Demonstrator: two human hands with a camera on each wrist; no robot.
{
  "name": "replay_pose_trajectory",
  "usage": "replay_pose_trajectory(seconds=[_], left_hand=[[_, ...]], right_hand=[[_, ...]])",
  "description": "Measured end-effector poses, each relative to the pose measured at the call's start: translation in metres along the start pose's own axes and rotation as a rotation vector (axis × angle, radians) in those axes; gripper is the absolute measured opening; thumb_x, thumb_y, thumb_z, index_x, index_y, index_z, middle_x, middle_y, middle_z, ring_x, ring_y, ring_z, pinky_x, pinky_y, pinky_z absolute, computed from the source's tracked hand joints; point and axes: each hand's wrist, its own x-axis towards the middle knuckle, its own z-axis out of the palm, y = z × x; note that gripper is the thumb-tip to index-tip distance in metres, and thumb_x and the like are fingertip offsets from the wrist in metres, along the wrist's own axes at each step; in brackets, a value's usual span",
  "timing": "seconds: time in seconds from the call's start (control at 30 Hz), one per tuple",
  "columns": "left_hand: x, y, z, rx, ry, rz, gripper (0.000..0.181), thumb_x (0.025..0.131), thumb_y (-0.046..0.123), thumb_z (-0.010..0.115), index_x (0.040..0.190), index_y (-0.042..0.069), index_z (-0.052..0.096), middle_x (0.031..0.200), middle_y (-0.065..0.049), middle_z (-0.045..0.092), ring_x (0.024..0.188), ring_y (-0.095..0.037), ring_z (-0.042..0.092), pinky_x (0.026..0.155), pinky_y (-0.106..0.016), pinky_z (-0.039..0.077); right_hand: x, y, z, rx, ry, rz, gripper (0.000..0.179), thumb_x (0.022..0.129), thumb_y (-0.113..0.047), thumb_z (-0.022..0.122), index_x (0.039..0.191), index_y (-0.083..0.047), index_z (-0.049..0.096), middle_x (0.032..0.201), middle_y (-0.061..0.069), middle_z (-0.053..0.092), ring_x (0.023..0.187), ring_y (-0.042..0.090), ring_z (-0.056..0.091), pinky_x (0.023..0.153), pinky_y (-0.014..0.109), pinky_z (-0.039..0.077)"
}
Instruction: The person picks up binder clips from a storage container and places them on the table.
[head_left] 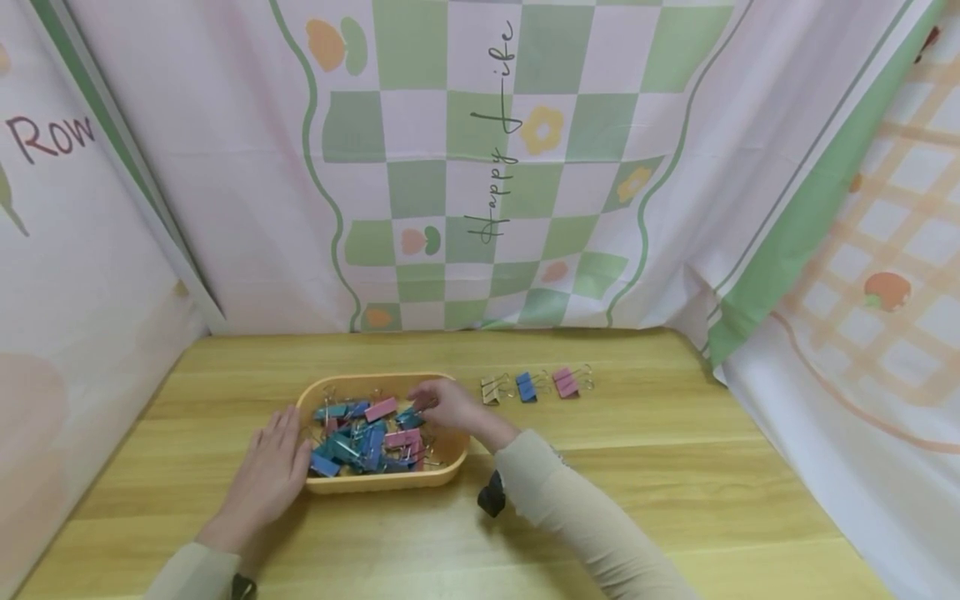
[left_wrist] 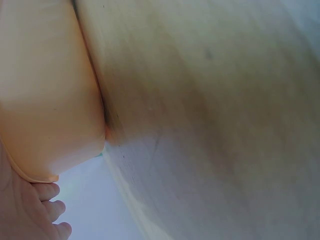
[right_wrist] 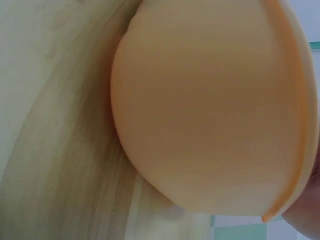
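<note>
A yellow plastic basket (head_left: 442, 479) on the table holds a heap of binder clips (head_left: 372, 442) in blue, teal and pink. My left hand (head_left: 270, 462) lies along the basket's left end with its fingers fairly straight, touching the rim. In the left wrist view, its fingertips (left_wrist: 55, 207) show beside the basket wall (left_wrist: 55, 95). My right hand (head_left: 450, 406) reaches over the right side of the basket and pinches a teal binder clip (head_left: 408, 417) at the heap's edge. The right wrist view shows mostly the basket's outer wall (right_wrist: 210, 110), which hides the fingertips.
To the right of the basket, a gold binder clip (head_left: 491, 390), a blue one (head_left: 527, 387) and a pink one (head_left: 566, 383) stand in a row on the wooden table (head_left: 637, 483). Printed curtains (head_left: 480, 167) hang behind the table and at both sides.
</note>
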Motion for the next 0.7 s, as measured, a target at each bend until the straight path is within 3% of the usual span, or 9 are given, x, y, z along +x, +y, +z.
replay_pose_trajectory(seconds=[0.2, 0.4, 0.7], left_hand=[[0.0, 0.001, 0.0, 0.002, 0.002, 0.005, 0.059, 0.1, 0.03, 0.027, 0.142, -0.01, 0.015, 0.146, -0.029, 0.014, 0.133, -0.045, 0.011, 0.106, -0.056, 0.009], [0.0, 0.002, 0.0, -0.005, -0.004, 0.004, 0.059, 0.101, 0.031, 0.026, 0.142, -0.01, 0.014, 0.147, -0.028, 0.013, 0.133, -0.045, 0.011, 0.106, -0.056, 0.008], [0.0, 0.002, 0.0, -0.007, 0.006, 0.008, 0.059, 0.101, 0.03, 0.027, 0.142, -0.01, 0.015, 0.146, -0.029, 0.014, 0.133, -0.045, 0.011, 0.106, -0.056, 0.009]], right_hand=[[0.0, 0.001, 0.001, -0.069, 0.052, -0.053, 0.027, 0.08, 0.01, 0.06, 0.105, 0.002, 0.064, 0.089, 0.007, 0.065, 0.084, 0.018, 0.061, 0.075, 0.024, 0.05], [0.0, 0.003, 0.0, -0.079, 0.146, -0.042, 0.016, 0.082, 0.007, 0.061, 0.094, 0.0, 0.068, 0.089, 0.006, 0.066, 0.084, 0.019, 0.061, 0.075, 0.024, 0.05], [-0.003, -0.003, -0.011, -0.083, 0.285, -0.043, 0.009, 0.084, 0.002, 0.06, 0.088, 0.0, 0.068, 0.083, 0.005, 0.067, 0.077, 0.016, 0.061, 0.068, 0.021, 0.051]])
